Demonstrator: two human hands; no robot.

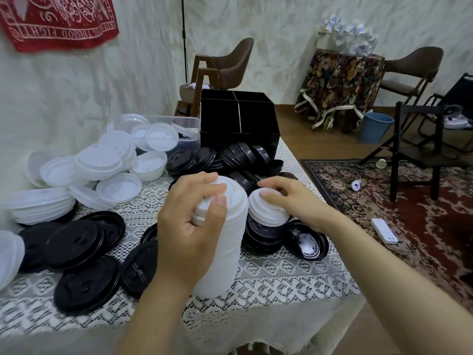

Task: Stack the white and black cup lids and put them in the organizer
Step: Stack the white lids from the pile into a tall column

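Head view is showing the left hand (189, 226) curling round the top of a tall stack of white plastic cup lids (225, 257), thumb and fingers gripping it. That stack is standing on the lace-covered surface (281, 280) near its front edge, long axis roughly upright, domed tops facing up. The right hand (289, 201) is pinching a short stack of white lids (267, 211) just beside it, perched on a heap of black plastic lids (261, 239). Progress is looking early: the black divided organizer (238, 119) at the back is showing no lids inside, as far as I can see, and many loose white lids (102, 165) and loose black lids (76, 247) are lying scattered, unstacked.
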